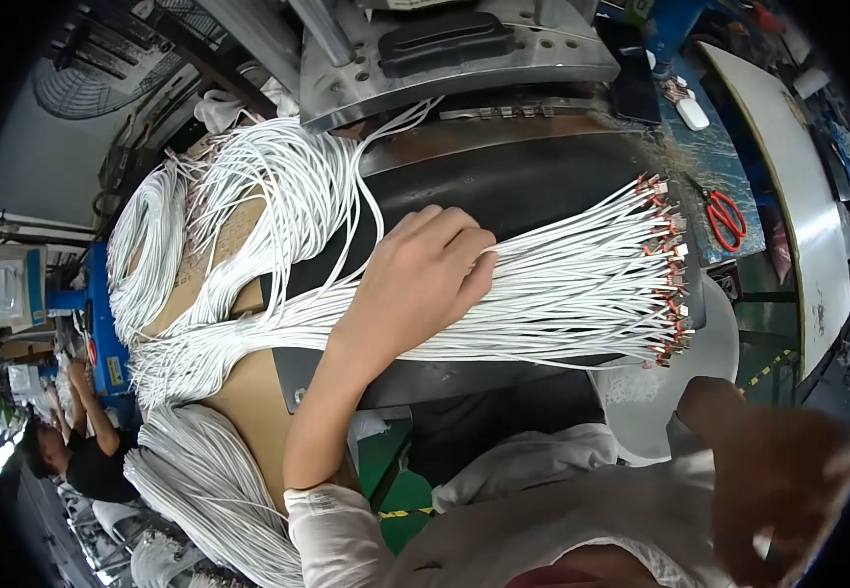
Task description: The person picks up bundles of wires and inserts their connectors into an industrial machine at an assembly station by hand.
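Across the dark work surface [582,167] lies a wide bundle of white wires [562,294]. Its right-hand ends fan out, tipped with small reddish and metallic terminals [665,269]. My left hand [425,279] rests on top of the bundle near its middle, fingers curled down around some of the wires; the fingertips are partly hidden. At the lower right my right hand [783,480] is raised close to the camera, away from the wires. It is dark and motion-blurred, and a small pale spot shows low on it that I cannot make out.
A metal press [494,59] stands behind the work surface. Red-handled scissors [726,218] lie at the right. More white wire bundles [278,186] sit to the left, another [204,490] below them. A pale round seat [641,412] is under the right edge. A co-worker [92,441] is far left.
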`<action>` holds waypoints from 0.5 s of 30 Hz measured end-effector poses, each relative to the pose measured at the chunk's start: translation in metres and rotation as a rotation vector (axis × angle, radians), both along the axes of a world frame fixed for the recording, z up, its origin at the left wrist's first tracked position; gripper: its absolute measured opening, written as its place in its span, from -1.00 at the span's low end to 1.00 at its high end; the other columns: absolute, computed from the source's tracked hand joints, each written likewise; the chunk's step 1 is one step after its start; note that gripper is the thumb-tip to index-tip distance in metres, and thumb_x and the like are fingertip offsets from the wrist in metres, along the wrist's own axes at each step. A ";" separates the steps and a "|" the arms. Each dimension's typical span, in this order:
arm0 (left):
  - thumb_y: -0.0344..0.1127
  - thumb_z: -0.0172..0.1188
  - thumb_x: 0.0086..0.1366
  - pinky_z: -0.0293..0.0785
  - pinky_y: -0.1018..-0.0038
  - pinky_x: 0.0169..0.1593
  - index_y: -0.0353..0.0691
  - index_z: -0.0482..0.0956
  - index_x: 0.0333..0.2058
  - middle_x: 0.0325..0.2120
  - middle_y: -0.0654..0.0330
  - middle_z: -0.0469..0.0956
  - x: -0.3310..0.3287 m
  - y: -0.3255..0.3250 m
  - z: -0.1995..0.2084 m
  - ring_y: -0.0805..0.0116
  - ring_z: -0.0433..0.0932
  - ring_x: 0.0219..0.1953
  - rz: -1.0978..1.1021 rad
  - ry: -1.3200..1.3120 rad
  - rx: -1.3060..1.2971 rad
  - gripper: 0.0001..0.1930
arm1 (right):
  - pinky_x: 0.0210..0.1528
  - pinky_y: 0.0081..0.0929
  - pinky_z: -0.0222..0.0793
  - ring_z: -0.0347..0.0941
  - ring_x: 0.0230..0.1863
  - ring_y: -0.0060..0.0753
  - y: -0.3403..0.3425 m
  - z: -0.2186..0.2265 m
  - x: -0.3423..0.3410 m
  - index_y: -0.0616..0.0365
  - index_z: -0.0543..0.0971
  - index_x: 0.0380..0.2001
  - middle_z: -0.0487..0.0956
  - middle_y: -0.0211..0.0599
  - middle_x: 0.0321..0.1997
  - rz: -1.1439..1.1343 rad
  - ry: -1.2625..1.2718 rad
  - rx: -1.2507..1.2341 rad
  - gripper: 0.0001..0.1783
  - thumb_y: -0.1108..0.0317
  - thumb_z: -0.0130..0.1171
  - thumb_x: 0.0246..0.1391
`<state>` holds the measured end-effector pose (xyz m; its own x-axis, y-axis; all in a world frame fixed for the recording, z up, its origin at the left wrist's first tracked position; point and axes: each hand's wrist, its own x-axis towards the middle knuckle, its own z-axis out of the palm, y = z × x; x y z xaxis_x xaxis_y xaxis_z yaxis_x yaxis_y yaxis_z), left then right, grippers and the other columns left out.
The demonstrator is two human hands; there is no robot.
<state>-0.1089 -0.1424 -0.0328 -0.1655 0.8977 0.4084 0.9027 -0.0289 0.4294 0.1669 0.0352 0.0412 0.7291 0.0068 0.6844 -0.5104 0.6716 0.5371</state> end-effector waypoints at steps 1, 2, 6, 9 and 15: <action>-0.41 0.32 0.21 0.49 0.32 -0.23 -0.29 0.62 -0.32 -0.38 0.13 0.56 0.003 0.009 -0.001 0.13 0.55 -0.33 0.017 0.041 0.071 -0.89 | -0.16 -0.28 0.37 0.43 -0.09 -0.29 0.018 -0.017 -0.033 -0.04 0.62 -0.23 0.56 -0.37 -0.09 0.033 -0.533 0.026 -0.74 0.06 0.21 0.16; -0.43 0.33 0.19 0.49 0.32 -0.22 -0.30 0.60 -0.33 -0.39 0.14 0.55 0.003 0.005 -0.007 0.13 0.54 -0.33 0.073 0.090 0.118 -0.89 | -0.27 -0.29 0.43 0.53 -0.18 -0.20 0.024 -0.030 -0.063 0.12 0.60 -0.20 0.58 -0.18 -0.11 0.109 -1.057 0.024 -0.74 0.21 0.25 0.12; -0.48 0.37 0.14 0.46 0.32 -0.25 -0.31 0.58 -0.32 -0.38 0.13 0.56 -0.002 0.003 -0.014 0.12 0.52 -0.37 0.297 0.237 0.389 -0.85 | 0.11 -0.17 0.35 0.47 0.05 -0.02 0.040 -0.031 -0.140 0.26 0.54 0.04 0.58 -0.01 -0.09 -0.440 -2.114 0.150 -0.52 0.24 0.31 0.09; -0.51 0.35 0.16 0.46 0.31 -0.27 -0.31 0.58 -0.30 -0.38 0.10 0.57 -0.008 0.009 -0.005 0.09 0.51 -0.38 0.325 0.187 0.378 -0.85 | 0.08 -0.18 0.37 0.50 0.02 -0.07 0.083 -0.006 -0.156 0.24 0.55 0.04 0.62 -0.05 -0.20 -0.537 -2.546 0.224 -0.52 0.24 0.33 0.08; -0.47 0.29 0.28 0.41 0.37 -0.39 -0.33 0.56 -0.26 -0.48 0.16 0.52 -0.004 0.013 -0.003 0.24 0.47 -0.49 0.216 0.196 0.356 -0.89 | -0.06 -0.27 0.44 0.56 -0.19 -0.29 0.112 -0.010 -0.177 0.23 0.58 -0.05 0.63 -0.24 -0.36 -0.015 -2.514 0.651 -0.64 0.29 0.29 0.13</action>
<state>-0.1127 -0.1292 -0.0359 -0.2222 0.6496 0.7271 0.9673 0.0537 0.2477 -0.0101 0.1473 0.0316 -0.8869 -0.4059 -0.2207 -0.1939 0.7605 -0.6197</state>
